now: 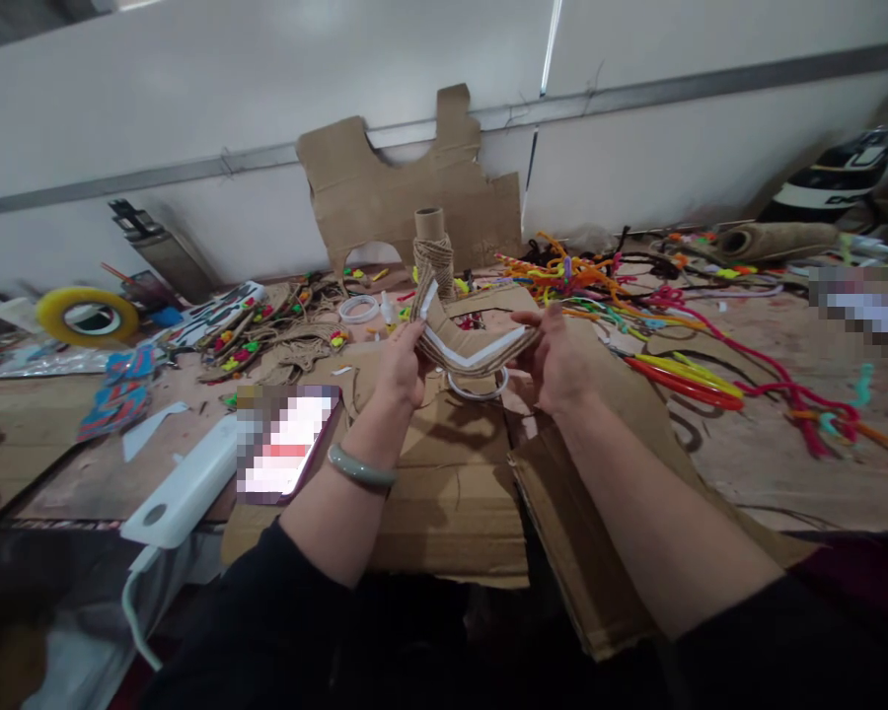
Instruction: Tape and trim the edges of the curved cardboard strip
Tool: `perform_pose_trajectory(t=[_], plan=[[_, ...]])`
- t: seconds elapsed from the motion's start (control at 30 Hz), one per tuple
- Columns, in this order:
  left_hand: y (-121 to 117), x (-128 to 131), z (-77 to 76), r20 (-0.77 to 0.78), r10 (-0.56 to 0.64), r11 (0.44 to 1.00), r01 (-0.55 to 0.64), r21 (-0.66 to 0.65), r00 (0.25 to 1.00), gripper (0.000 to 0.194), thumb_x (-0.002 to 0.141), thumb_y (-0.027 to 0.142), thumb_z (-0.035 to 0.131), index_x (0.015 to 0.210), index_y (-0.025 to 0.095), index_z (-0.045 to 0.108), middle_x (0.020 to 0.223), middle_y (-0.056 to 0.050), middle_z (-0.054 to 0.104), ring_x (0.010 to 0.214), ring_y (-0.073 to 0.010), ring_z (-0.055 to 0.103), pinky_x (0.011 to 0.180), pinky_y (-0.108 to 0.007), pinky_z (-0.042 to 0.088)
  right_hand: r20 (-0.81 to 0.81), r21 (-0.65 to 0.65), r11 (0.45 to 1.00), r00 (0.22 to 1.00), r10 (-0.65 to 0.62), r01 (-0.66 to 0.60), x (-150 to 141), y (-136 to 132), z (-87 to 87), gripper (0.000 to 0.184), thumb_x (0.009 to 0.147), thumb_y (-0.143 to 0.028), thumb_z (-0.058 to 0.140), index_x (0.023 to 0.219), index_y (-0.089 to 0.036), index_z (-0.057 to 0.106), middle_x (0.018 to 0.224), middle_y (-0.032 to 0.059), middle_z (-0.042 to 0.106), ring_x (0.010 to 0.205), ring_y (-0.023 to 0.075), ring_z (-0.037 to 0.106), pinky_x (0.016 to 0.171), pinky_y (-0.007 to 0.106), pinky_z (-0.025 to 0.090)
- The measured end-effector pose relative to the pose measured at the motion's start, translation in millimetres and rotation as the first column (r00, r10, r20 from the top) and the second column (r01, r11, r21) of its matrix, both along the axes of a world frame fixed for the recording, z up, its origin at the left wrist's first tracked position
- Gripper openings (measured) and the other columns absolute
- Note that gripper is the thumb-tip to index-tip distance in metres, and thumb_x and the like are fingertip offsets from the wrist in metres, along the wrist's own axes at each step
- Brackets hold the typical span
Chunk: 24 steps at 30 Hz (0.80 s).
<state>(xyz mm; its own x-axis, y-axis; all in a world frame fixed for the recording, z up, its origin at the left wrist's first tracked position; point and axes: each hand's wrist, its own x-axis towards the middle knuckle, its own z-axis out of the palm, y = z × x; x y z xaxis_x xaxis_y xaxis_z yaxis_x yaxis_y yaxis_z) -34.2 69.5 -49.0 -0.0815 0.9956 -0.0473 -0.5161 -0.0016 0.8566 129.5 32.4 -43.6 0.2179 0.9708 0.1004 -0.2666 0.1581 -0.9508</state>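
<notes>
- Starting closest to us, dark sleeves (266,592) come in from both sides, and a brown cardboard sheet (444,537) lies beneath our forearms, a folded cardboard flap (588,562) just to its right.
- Over on the left, we have a white block with a cable (182,493), and right beside it a phone (292,444), screen lit and blurred out.
- Now the action! Our left hand (402,370), grey-green bangle (361,467) on the wrist, grasps one side of a curved tan piece (463,367); our right hand (560,370) pinches its other end.
- That piece is up between our two hands, above the cardboard, with a white strip (481,358) running along its bend.
- Below it peeks a white ring (478,387), partly hidden; whether they touch, we can't tell.
- Beyond, a twine-wrapped tube (433,258) stands upright, bright cords (562,266) tangled off to its right, a yellow tape roll (87,293) far left.
- At the back, a cut-out cardboard panel (414,192) leans against the pale wall (636,148).
</notes>
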Motion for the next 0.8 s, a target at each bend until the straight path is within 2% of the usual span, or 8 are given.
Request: perform_pose_trajectory(t=[0.07,0.17,0.27,0.33,0.4,0.53,0.63,0.8], plan=[[-5,1,1.4,-0.016,-0.092,0.994,0.091,-0.062,0.996,0.017,0.065,0.028,0.067,0.077,0.017,0.062,0.073,0.0,0.067,0.067,-0.0131,0.061,0.068,-0.026,0.048,-0.057,-0.002,1.0,0.998,0.002,-0.002,3,-2,5.3,0.061,0.069,-0.083,0.045,0.078,-0.023,0.054,0.064,-0.0001,0.059,0.052,0.0118,0.054,0.05,0.025,0.046],[-17,8,1.0,-0.09,-0.225,0.973,0.218,-0.079,0.97,0.014,0.061,0.026,0.067,0.07,0.016,0.061,0.065,0.0,0.063,0.058,-0.0119,0.055,0.058,-0.025,0.044,-0.039,-0.005,0.995,0.994,0.103,-0.104,2,-4,6.9,0.055,0.061,-0.074,0.064,0.072,-0.022,0.055,0.06,-0.0016,0.057,0.048,0.0091,0.048,0.047,0.023,0.041],[-26,15,-0.2,-0.211,-0.3,0.953,0.301,-0.03,0.93,0.017,0.057,0.027,0.071,0.062,0.017,0.058,0.054,0.004,0.052,0.049,-0.0078,0.044,0.048,-0.022,0.032,0.159,-0.011,0.971,0.959,0.236,-0.237,-2,-4,0.0,0.048,0.057,-0.064,0.074,0.065,-0.021,0.055,0.054,-0.0037,0.052,0.047,0.0089,0.045,0.046,0.023,0.038],[-30,17,-0.7,-0.264,-0.329,0.941,0.337,-0.014,0.907,0.019,0.058,0.029,0.072,0.062,0.016,0.058,0.054,0.005,0.05,0.048,-0.007,0.04,0.049,-0.022,0.029,0.294,0.003,0.977,0.934,0.205,-0.215,-4,-2,-6.5,0.042,0.062,-0.059,0.072,0.063,-0.02,0.055,0.052,-0.0039,0.05,0.048,0.01,0.045,0.047,0.024,0.037],[-32,19,-1.1,-0.296,-0.343,0.934,0.358,-0.005,0.892,0.019,0.06,0.03,0.071,0.064,0.016,0.06,0.056,0.003,0.052,0.051,-0.0077,0.042,0.051,-0.023,0.03,0.38,0.019,0.985,0.913,0.15,-0.17,-3,0,-12.2,0.035,0.067,-0.053,0.069,0.063,-0.02,0.057,0.053,-0.0032,0.051,0.05,0.011,0.046,0.048,0.025,0.037],[-34,21,-1.3,-0.37,-0.338,0.932,0.361,-0.008,0.865,0.015,0.063,0.029,0.067,0.064,0.015,0.06,0.056,0.002,0.051,0.051,-0.0084,0.041,0.052,-0.023,0.027,0.439,0.03,0.992,0.893,0.094,-0.119,-2,2,-17.5,0.025,0.071,-0.043,0.064,0.062,-0.02,0.059,0.055,-0.0018,0.053,0.054,0.013,0.048,0.049,0.026,0.036],[-34,22,-0.9,-0.402,-0.335,0.934,0.357,-0.021,0.852,0.015,0.065,0.029,0.065,0.062,0.015,0.058,0.053,0.003,0.047,0.049,-0.0076,0.037,0.051,-0.023,0.025,0.445,0.036,0.994,0.892,0.08,-0.107,-2,0,-16.5,0.023,0.07,-0.041,0.063,0.061,-0.02,0.059,0.054,-0.0024,0.051,0.052,0.0121,0.046,0.048,0.025,0.034],[-32,18,-1.5,-0.356,-0.338,0.935,0.355,-0.016,0.871,0.018,0.062,0.03,0.068,0.063,0.016,0.056,0.054,0.004,0.048,0.05,-0.0073,0.04,0.051,-0.023,0.027,0.375,0.019,0.99,0.919,0.122,-0.139,-4,-3,-9.3,0.023,0.07,-0.041,0.061,0.062,-0.019,0.055,0.052,-0.0034,0.049,0.047,0.0099,0.044,0.046,0.023,0.035]])
